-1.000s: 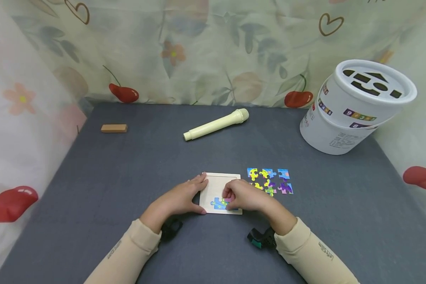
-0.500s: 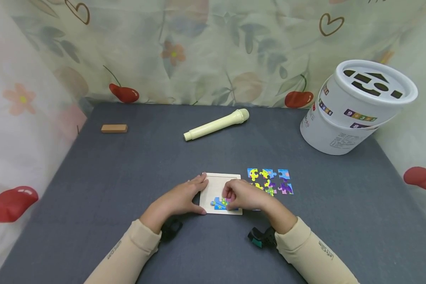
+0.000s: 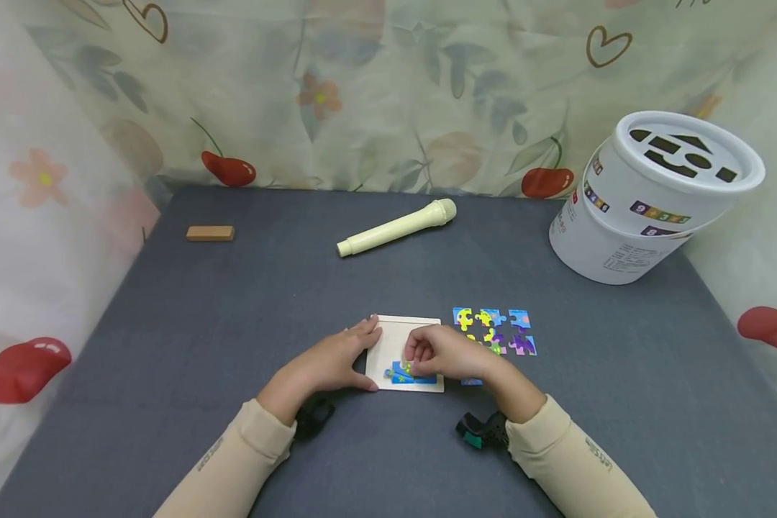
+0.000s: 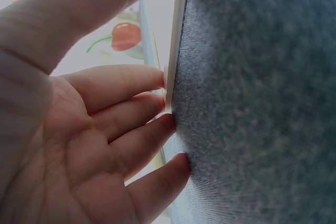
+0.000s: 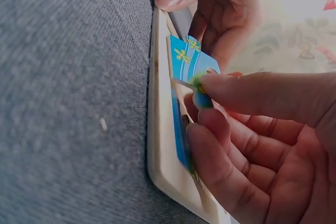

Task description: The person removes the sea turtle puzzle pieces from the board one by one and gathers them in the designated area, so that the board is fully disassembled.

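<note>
A pale wooden puzzle board lies on the table in front of me. My left hand rests along its left side, fingers nearly straight, with fingertips at the edge and the thumb at the near corner. Over the board's lower part, my right hand pinches a blue and green puzzle piece between thumb and curled fingers. That piece is tilted, its edge close to a blue puzzle piece with yellow flowers lying in the board. The right fingers hide part of the pinched piece.
Several loose puzzle pieces lie right of the board, some behind the right hand; another blue piece shows by the right forearm. Farther back are a cream toy microphone, a wooden block and a white bucket with a shape-slotted lid.
My right hand has shifted slightly up, and the piece in its fingers has tilted. A blue piece by the right forearm has come into view. The left hand stays in place.
</note>
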{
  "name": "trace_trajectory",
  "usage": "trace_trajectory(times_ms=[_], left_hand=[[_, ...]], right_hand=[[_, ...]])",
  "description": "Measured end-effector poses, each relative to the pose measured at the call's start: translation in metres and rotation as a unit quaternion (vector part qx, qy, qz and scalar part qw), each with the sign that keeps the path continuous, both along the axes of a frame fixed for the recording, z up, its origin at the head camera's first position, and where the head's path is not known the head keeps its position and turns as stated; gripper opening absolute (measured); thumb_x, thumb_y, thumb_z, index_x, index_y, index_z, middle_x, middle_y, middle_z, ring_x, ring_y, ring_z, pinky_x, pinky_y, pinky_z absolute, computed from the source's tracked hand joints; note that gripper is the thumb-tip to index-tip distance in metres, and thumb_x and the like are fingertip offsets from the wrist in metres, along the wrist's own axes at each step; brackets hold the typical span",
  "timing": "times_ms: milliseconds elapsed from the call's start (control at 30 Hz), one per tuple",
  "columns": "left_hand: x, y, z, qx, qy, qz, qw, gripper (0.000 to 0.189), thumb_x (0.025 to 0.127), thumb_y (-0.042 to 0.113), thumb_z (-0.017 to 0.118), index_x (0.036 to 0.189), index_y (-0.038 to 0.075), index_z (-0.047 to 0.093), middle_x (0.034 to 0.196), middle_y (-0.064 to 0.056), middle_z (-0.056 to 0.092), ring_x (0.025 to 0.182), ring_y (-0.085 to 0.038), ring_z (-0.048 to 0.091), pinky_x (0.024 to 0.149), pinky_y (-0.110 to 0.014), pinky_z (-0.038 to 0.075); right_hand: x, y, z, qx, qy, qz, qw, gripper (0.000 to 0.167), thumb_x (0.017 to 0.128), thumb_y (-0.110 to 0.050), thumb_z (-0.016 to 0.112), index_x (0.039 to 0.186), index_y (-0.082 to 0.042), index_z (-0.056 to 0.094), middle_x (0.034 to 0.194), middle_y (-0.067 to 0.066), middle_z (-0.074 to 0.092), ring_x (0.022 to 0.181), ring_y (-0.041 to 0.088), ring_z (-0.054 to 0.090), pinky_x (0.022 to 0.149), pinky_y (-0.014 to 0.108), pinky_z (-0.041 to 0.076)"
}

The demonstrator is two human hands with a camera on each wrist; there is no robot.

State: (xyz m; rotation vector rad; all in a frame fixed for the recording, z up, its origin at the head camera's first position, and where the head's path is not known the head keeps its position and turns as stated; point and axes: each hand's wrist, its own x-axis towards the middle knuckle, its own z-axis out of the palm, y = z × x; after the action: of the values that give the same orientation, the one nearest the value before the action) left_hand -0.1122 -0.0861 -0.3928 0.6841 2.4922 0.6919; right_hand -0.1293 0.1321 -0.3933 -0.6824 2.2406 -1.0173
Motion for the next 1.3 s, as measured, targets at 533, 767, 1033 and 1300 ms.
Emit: trace_trajectory(times_ms=[533,767,1033,1300], left_hand=[[0.002,-0.001,0.0,0.005,0.007,-0.003,1.0,0.082,0.076,0.025,0.077,0.142,0.001,0.036,0.154,-0.015,0.021,0.142,-0.031,0.021,0.115,-0.046,0.022],[0.001,0.001,0.0,-0.005,0.006,-0.005,1.0,0.083,0.076,0.026,0.077,0.143,0.001,0.035,0.155,-0.014,0.02,0.143,-0.029,0.02,0.115,-0.045,0.021],[0.001,0.001,0.001,-0.019,0.004,-0.002,0.9998,0.083,0.077,0.027,0.076,0.143,0.002,0.033,0.155,-0.012,0.018,0.143,-0.028,0.019,0.116,-0.044,0.021],[0.001,0.002,0.001,-0.021,0.006,-0.002,0.9998,0.084,0.076,0.028,0.077,0.143,0.003,0.034,0.155,-0.012,0.019,0.143,-0.028,0.02,0.115,-0.045,0.022]], right_hand=[[0.001,0.016,-0.001,-0.067,-0.095,0.011,0.9931,0.008,0.088,-0.003,0.06,0.094,0.003,0.059,0.073,0.004,0.059,0.062,0.01,0.058,0.058,0.027,0.053],[0.002,0.036,0.0,-0.091,-0.103,-0.002,0.9905,0.013,0.087,-0.004,0.062,0.098,0.003,0.06,0.078,0.007,0.061,0.064,0.012,0.058,0.063,0.028,0.055],[0.006,0.069,-0.003,-0.107,-0.126,-0.045,0.9852,0.018,0.089,-0.004,0.059,0.1,0.01,0.058,0.084,0.007,0.061,0.066,0.008,0.061,0.064,0.023,0.055],[0.015,0.098,-0.006,-0.126,-0.129,-0.109,0.9776,0.021,0.089,-0.002,0.057,0.103,0.014,0.054,0.086,0.007,0.061,0.069,0.009,0.063,0.066,0.027,0.057]])
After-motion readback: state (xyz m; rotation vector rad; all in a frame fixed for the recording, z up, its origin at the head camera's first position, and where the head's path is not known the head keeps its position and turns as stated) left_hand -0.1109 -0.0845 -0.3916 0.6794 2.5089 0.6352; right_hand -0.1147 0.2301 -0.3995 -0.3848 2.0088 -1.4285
